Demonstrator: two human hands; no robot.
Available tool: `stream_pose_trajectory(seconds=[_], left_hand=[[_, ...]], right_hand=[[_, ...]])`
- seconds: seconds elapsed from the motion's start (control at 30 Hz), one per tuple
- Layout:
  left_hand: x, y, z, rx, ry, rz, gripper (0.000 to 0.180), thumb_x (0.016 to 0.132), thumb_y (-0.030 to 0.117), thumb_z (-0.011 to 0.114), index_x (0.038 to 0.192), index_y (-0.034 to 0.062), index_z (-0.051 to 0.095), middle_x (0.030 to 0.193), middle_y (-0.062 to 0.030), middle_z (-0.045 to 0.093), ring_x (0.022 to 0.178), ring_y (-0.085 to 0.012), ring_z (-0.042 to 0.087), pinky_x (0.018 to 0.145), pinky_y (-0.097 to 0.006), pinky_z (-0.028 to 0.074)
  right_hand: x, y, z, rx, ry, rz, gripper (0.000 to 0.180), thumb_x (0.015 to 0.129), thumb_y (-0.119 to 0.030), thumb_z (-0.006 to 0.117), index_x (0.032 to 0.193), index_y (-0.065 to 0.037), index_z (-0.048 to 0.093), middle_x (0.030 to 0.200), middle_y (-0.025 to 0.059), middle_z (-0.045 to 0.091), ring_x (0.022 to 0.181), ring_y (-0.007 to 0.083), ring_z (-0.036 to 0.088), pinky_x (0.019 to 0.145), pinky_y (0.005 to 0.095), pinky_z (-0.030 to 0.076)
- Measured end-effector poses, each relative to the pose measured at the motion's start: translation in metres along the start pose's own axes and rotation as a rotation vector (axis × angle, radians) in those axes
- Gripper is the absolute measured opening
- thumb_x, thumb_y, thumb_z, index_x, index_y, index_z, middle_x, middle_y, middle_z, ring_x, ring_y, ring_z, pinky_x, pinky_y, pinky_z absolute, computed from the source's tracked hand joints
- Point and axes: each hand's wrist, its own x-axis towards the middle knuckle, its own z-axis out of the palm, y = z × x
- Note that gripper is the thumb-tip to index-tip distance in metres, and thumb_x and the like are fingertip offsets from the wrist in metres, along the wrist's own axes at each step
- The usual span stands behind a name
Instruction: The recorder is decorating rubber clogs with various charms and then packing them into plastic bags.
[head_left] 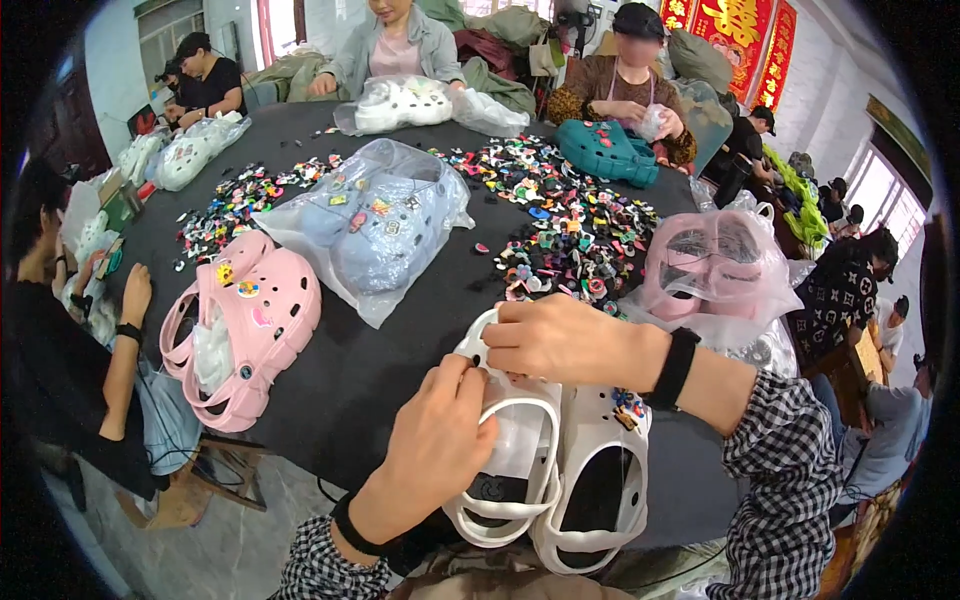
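Here we are, both hands at the front edge of the black table (350,385), busy over the left-hand shoe of a pair of white clogs (512,455). The left hand (425,450) comes in from the near side, fingers curled together, thumb beside the foot opening. The right hand (580,345) reaches across the upper, fingers bent down onto it near the toe; the tips are hidden, so whether either hand pinches anything, I can't tell. Right beside it, touching, sits the mate, a cluster of multicoloured shoe charms (628,408) on its upper.

Out left, pink clogs (290,295) wear yellow and pink charms. Beyond them, blue clogs (385,225) lie in a clear plastic bag, and a heap of loose charms (570,235) spreads to their right. Pink clogs in a bag (712,255) rest past the right hand; teal clogs (605,150) sit across the table, before a co-worker in a black cap.

And the lettering: red banners (735,32) on the far wall, upper right, carry big gold characters and smaller ones alongside.
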Motion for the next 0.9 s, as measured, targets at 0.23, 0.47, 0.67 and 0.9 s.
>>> stream_pose_trajectory(seconds=[0.23,0.47,0.67,0.9], left_hand=[[-0.002,-0.002,0.017,-0.033,0.049,0.011,0.029,0.078,0.011,0.064,0.102,-0.0027,0.056,0.104,-0.018,0.054,0.096,-0.0366,0.061,0.08,-0.044,0.053],[-0.005,-0.003,0.018,-0.024,0.001,-0.009,0.028,0.08,0.011,0.063,0.105,-0.0018,0.059,0.105,-0.0154,0.056,0.1,-0.0324,0.061,0.084,-0.042,0.054],[-0.004,-0.006,0.016,-0.054,0.003,-0.032,0.027,0.08,0.011,0.064,0.104,-0.002,0.06,0.106,-0.0157,0.059,0.099,-0.033,0.063,0.084,-0.042,0.055],[-0.004,-0.008,0.013,-0.142,0.032,-0.045,0.029,0.078,0.009,0.066,0.103,-0.003,0.058,0.107,-0.0173,0.059,0.1,-0.0358,0.062,0.084,-0.042,0.054]], right_hand=[[-0.003,-0.003,-0.007,0.029,-0.087,0.031,0.012,0.074,-0.019,0.068,0.079,-0.009,0.061,0.087,0.0034,0.057,0.086,0.0204,0.061,0.066,0.0337,0.056],[-0.001,-0.008,-0.008,0.015,-0.082,0.009,0.012,0.076,-0.018,0.067,0.079,-0.007,0.062,0.087,0.0041,0.058,0.086,0.0219,0.06,0.068,0.0336,0.056],[-0.001,-0.004,-0.016,0.115,-0.153,0.054,0.013,0.078,-0.017,0.067,0.081,-0.005,0.063,0.087,0.0058,0.058,0.088,0.024,0.062,0.073,0.0341,0.056],[-0.01,-0.016,-0.03,0.294,-0.117,0.194,0.037,0.084,-0.028,0.068,0.104,0.003,0.066,0.096,0.014,0.06,0.089,0.0306,0.064,0.079,0.0394,0.054]])
